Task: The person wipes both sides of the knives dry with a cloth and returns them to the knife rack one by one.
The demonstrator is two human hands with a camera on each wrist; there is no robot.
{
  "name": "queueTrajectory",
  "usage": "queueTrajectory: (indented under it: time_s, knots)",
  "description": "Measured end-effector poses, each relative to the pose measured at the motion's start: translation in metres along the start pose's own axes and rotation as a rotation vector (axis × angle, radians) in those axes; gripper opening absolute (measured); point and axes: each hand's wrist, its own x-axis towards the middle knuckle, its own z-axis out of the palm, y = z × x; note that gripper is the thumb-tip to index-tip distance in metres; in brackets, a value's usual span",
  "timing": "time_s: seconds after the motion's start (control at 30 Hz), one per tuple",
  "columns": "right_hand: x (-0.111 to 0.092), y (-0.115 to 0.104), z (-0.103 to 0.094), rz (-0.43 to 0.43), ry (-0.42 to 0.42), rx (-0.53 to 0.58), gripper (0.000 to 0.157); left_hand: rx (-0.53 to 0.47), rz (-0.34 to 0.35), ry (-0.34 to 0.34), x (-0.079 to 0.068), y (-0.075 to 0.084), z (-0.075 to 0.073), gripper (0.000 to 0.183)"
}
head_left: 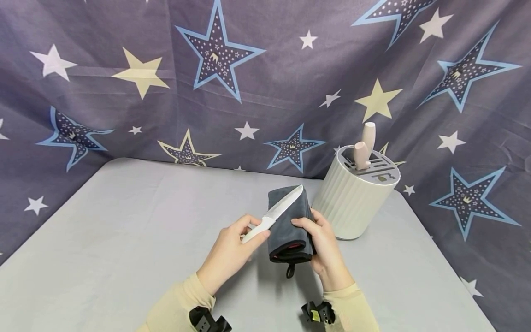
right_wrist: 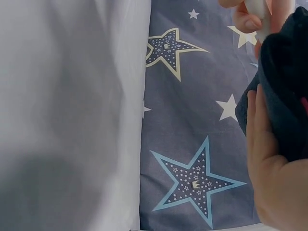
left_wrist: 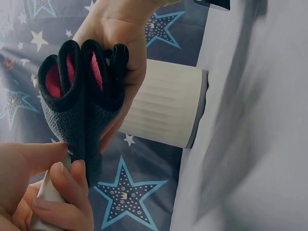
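Observation:
My left hand [head_left: 234, 244] grips the white handle of a kitchen knife [head_left: 284, 204], thumb and fingers curled round it. The blade slants up and to the right, lying over the face of a folded dark grey cloth [head_left: 285, 233]. In my right hand [head_left: 325, 242] is that cloth, thumb on its front and fingers behind. The left wrist view shows the cloth's black-edged folds [left_wrist: 72, 79] with a pink-red inner side, and the knife handle [left_wrist: 48, 199] between my left fingers. In the right wrist view the right fingers [right_wrist: 262, 125] lie along the cloth's underside.
A cream ribbed knife block [head_left: 352, 198] stands behind my right hand on the grey-white table [head_left: 124, 230]. Two pale-handled tools [head_left: 368, 138] stick up from its slotted grey top. A star-patterned curtain [head_left: 257, 46] hangs round the table's back and sides.

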Motion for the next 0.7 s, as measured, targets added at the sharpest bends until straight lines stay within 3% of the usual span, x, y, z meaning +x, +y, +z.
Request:
queueTrajectory:
  time_s: [0.7]
  knots:
    - [0.004, -0.015, -0.014, -0.071, 0.112, 0.134, 0.027, 0.047, -0.008, -0.045, -0.002, 0.003, 0.001, 0.018]
